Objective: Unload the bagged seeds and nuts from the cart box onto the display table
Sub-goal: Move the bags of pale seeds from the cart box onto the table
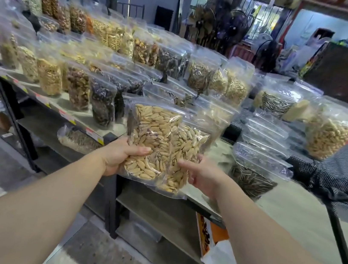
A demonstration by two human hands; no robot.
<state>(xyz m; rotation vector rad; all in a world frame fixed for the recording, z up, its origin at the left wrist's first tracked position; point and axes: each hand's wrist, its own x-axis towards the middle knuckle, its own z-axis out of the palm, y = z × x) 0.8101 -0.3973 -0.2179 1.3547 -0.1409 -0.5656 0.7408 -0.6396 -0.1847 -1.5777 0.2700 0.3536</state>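
Two clear bags of pale long seeds are held up in front of the display table [202, 197]. My left hand [121, 154] grips the lower part of the front bag [152, 133], thumb across its face. My right hand [200, 173] holds the second bag [184, 153], which overlaps behind and to the right of the first. Both bags hang just above the table's near edge. The cart box is not in view.
Rows of upright clear bags of nuts and seeds [74, 86] fill the table from left to right. A bag of striped sunflower seeds [252, 174] lies right of my hands. A black mesh cloth [337, 175] covers the right side. An orange-and-white carton [210, 233] leans under the table.
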